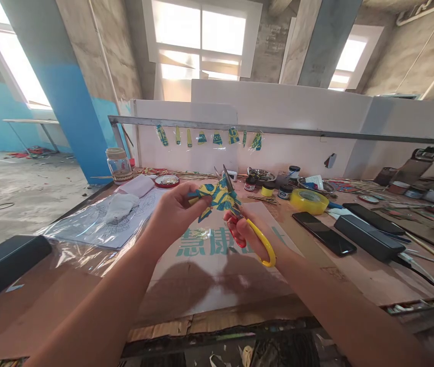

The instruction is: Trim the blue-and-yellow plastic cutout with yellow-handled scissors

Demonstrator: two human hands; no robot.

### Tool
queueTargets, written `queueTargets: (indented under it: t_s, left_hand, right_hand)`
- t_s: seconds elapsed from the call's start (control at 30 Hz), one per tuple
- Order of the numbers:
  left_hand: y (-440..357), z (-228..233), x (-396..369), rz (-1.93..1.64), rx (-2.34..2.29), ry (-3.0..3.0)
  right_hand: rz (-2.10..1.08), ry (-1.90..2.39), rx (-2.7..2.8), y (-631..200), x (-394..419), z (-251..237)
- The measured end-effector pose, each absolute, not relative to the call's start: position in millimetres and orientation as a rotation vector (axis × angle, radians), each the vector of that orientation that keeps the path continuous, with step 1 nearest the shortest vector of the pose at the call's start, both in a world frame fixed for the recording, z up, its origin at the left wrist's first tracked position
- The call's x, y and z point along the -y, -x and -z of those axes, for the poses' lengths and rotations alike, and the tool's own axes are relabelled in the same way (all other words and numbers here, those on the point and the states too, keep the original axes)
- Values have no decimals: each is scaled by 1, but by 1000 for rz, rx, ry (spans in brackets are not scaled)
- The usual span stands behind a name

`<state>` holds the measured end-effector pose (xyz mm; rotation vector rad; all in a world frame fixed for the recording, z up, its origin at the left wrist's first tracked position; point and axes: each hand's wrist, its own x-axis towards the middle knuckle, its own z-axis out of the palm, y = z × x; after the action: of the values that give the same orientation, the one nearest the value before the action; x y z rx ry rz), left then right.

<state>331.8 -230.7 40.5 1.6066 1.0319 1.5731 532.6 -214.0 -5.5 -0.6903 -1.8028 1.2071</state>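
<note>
- The left hand (174,209) is closed around a piece of blue-and-yellow patterned paper (217,198), pinching its left edge and holding it up above the bench (354,275).
- The right hand (245,232) is wrapped through the handles of a pair of scissors (247,224), one handle red and one yellow, with the fingers curled tight.
- The scissor blades point up and away, and they meet the right side of the paper; how far apart the blades stand cannot be told.
- Paper and scissors are held in the middle of the scene, over a flat sheet of cardboard (217,265) with green printed characters.
- To the left on the bench lies a clear plastic sheet (86,239) over a printed drawing, with a white cloth (119,206) on top.
- Farther left and far stands a glass jar (118,164).
- To the right lie a roll of yellow tape (309,201), then a dark phone (324,233) and a long black case (369,237).
- Small ink pots (285,191) stand at the far edge, just behind the paper.
- Above them, small blue-and-yellow cut pieces (217,137) hang in a row from a metal rail (316,131).
</note>
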Motion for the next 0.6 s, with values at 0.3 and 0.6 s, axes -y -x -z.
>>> queueTargets:
  t_s: [0.3, 0.6]
  left_hand:
    - [-330, -46, 233, -1605, -1017, -1571]
    - [-329, -52, 237, -1613, -1065, -1530]
  right_hand:
    - [-1190, 732, 1827, -535, 217, -1]
    - [-1170, 759, 1864, -535, 219, -3]
